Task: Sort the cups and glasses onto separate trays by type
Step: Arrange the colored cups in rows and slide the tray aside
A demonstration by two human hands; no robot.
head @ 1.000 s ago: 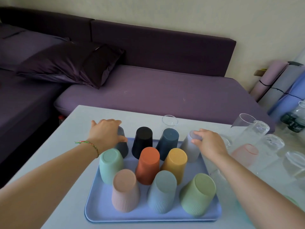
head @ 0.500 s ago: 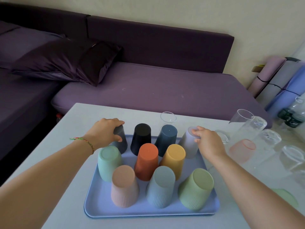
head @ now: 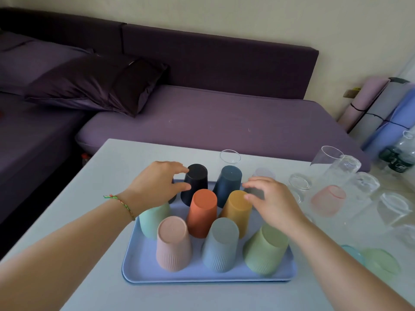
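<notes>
Evidently the sorting is well along: the blue tray (head: 143, 265) in the lower centre of the frame carries only opaque cups, all upside down and packed in rows, probably so that they fit and stand steady. Among them are the black cup (head: 195, 182), the navy cup (head: 228, 185), the orange cup (head: 202, 212) and the yellow cup (head: 235, 209).

The left hand (head: 155, 187) hangs over the tray's far left corner with its fingers loosely curved. Forefinger and thumb lie at the black cup's side, but whether they pinch it cannot be told. The right hand (head: 276, 203) hovers above the yellow cup with relaxed, spread fingers and appears to hold nothing. Its fingertips are blurred, with a pale lilac cup (head: 265, 173) just beyond them.

The clear glasses (head: 301, 182) cluster apart at the right of the frame on the table (head: 107, 167), with a pink-tinted glass (head: 327, 198) among them. Whether a tray lies under them is not clear. One lone glass (head: 230, 156) stands behind the navy cup, off the blue tray, and likely needs moving to its kind.
</notes>
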